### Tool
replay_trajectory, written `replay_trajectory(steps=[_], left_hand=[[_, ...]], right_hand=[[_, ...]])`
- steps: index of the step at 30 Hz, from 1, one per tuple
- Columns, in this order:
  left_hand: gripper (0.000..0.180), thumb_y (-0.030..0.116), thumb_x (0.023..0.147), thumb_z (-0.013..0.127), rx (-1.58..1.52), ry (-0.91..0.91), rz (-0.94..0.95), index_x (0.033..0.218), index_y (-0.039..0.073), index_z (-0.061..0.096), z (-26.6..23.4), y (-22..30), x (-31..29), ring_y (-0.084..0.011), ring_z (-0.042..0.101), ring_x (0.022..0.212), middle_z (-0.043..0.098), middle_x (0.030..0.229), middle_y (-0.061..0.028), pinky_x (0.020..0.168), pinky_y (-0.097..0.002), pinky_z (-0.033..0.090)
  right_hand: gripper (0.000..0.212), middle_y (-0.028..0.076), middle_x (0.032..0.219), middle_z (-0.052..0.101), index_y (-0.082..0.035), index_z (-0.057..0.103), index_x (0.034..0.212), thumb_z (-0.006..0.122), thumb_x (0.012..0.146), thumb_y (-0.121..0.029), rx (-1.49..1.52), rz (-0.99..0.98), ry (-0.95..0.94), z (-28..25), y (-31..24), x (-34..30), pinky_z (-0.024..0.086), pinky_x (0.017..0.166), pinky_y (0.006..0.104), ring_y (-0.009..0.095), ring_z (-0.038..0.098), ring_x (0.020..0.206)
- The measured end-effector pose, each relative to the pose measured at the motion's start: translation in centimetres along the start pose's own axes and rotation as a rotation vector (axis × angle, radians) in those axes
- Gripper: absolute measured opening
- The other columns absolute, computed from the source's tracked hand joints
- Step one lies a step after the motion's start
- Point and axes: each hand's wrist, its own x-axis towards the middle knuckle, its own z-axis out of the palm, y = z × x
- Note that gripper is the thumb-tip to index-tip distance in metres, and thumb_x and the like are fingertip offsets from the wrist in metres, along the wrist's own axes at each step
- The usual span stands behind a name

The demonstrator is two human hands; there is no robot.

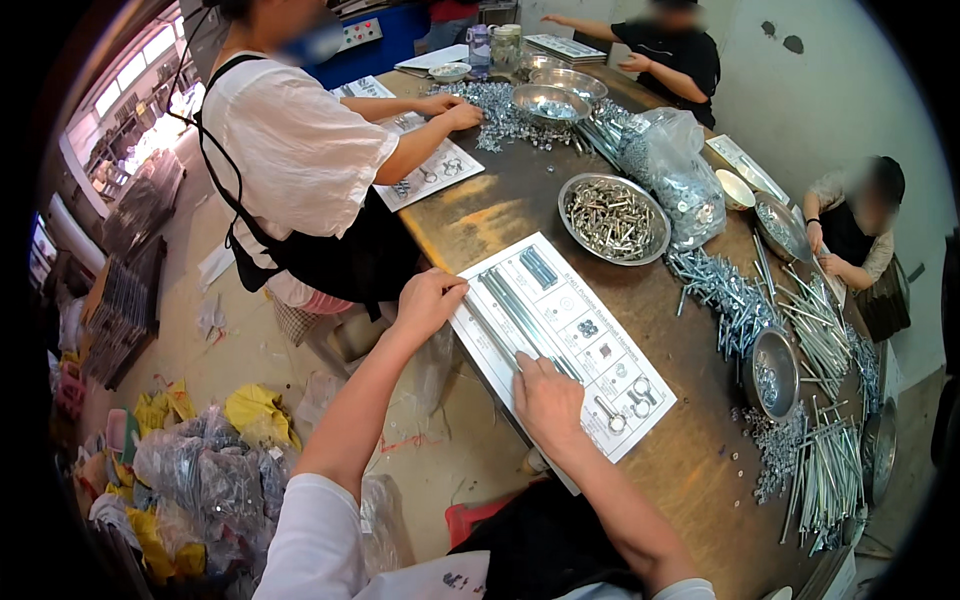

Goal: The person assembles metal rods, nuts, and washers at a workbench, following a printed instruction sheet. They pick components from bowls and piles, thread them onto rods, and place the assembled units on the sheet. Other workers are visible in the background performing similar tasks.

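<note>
A white printed card [637, 352] with pictures of hardware in boxes lies tilted along the near left edge of the table. Long, thin metal rods [519, 310] lie side by side in its tall left panel. My left hand [430, 303] is closed at the card's upper left edge, fingers pinched at one end of a rod. Lower on the card, my right hand [551, 402] has its fingers bent around the rod's other end, and its palm hides part of the panel. Ring-shaped clamps and an eye-shaped piece [612, 414] show at the card's lower right.
Beyond the card stands a steel bowl [615, 220] of bolts, beside a clear plastic bag [680, 175] of washers. Bolt piles [722, 300], long rods [828, 470] and a smaller bowl [772, 375] cover the right side. Several co-workers sit or stand around the table; plastic bags [215, 465] heap on the floor.
</note>
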Motion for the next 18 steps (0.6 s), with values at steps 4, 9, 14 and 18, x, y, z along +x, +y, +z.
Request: replay_trajectory(steps=[4,9,14,18], left_hand=[[0.023,0.026,0.082,0.069,-0.035,0.039,0.001,0.091,0.007,0.077,0.7,-0.7,-0.2,-0.0306,0.067,0.079,0.069,0.084,-0.0133,0.069,-0.0391,0.051],[0.030,0.024,0.081,0.072,-0.240,-0.016,-0.035,0.099,0.000,0.074,0.3,-1.1,-0.6,-0.0251,0.068,0.079,0.069,0.087,-0.0139,0.073,-0.0326,0.051],[0.030,0.020,0.082,0.071,-0.242,-0.062,-0.042,0.103,-0.002,0.072,0.0,-2.0,-0.5,-0.0238,0.068,0.081,0.070,0.089,-0.0135,0.074,-0.0311,0.051],[0.034,0.019,0.082,0.071,-0.243,-0.019,0.008,0.110,-0.002,0.069,-0.3,-1.9,-0.4,-0.0198,0.066,0.078,0.068,0.089,-0.0113,0.073,-0.0307,0.051]], right_hand=[[0.029,0.010,0.086,0.063,-0.007,0.067,0.110,0.067,0.083,-0.018,-0.060,0.034,-0.001,-2.0,0.2,-2.6,0.052,0.064,0.0391,0.028,0.065,0.074],[0.022,0.010,0.086,0.064,-0.007,0.070,0.099,0.070,0.082,-0.020,0.123,0.173,0.022,-2.5,1.4,-5.0,0.051,0.061,0.0398,0.030,0.065,0.072],[0.017,0.009,0.083,0.066,-0.006,0.071,0.094,0.070,0.083,-0.019,0.114,0.138,0.075,-1.8,1.8,-4.7,0.050,0.058,0.0388,0.029,0.065,0.066],[0.018,0.009,0.082,0.067,-0.007,0.071,0.097,0.070,0.083,-0.018,0.144,0.102,0.107,-1.6,1.9,-4.7,0.052,0.059,0.0380,0.028,0.066,0.066]])
